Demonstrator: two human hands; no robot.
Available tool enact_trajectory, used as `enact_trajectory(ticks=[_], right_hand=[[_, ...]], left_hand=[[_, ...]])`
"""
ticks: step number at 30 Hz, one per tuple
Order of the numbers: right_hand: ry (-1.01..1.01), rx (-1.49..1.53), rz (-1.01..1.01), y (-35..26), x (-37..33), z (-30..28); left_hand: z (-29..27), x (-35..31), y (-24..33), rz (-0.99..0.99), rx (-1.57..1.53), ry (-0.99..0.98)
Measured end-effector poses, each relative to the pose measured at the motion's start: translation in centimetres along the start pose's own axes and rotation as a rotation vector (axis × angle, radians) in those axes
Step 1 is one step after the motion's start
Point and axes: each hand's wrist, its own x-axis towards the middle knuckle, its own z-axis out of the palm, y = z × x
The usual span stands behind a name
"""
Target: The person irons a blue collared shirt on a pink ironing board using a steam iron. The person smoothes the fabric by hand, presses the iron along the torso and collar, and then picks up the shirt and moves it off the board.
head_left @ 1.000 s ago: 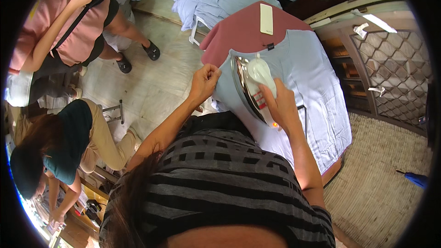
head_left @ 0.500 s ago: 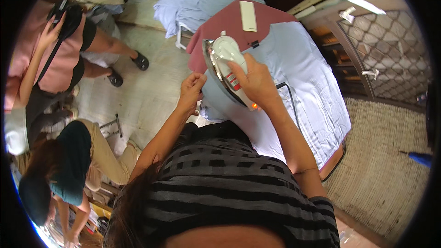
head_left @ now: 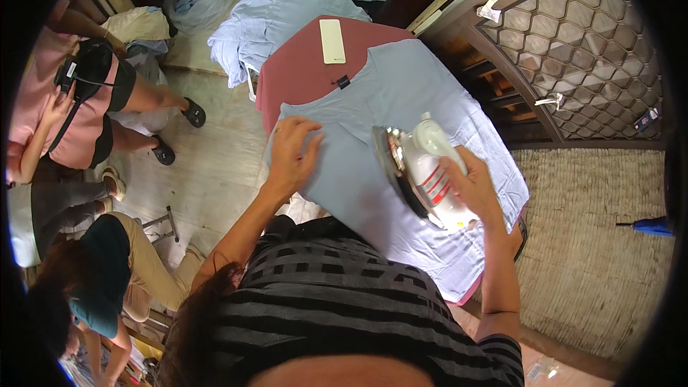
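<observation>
A light blue garment lies spread over an ironing board with a dark red cover. Its small dark neck label shows at the far end. My right hand is wrapped round the handle of a white steam iron over the right half of the cloth. The iron is tilted, with its shiny soleplate edge turned to the left; I cannot tell whether it touches the fabric. My left hand rests at the garment's left edge, fingers apart and holding nothing.
A pale rectangular card lies on the board's far end. Beyond are heaped blue garments and a clear plastic bag. A lattice gate stands at right, above a woven mat. Two people are at left.
The iron in my right hand has moved right and nearer to me. My left hand has gone from pinched fingers at the cloth's edge to spread fingers on it.
</observation>
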Motion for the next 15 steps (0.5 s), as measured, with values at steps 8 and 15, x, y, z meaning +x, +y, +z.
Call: enact_trajectory(ticks=[8, 15], right_hand=[[-0.026, -0.306, -0.493, 1.7, 12.5, -5.7], [-0.173, -0.294, -0.713, 2.2, 22.8, -4.0]], left_hand=[[10.3, 3.9, 3.0, 0.130, 0.098, -0.176], [14.0, -0.3, 6.8, 0.190, 0.300, -0.298]])
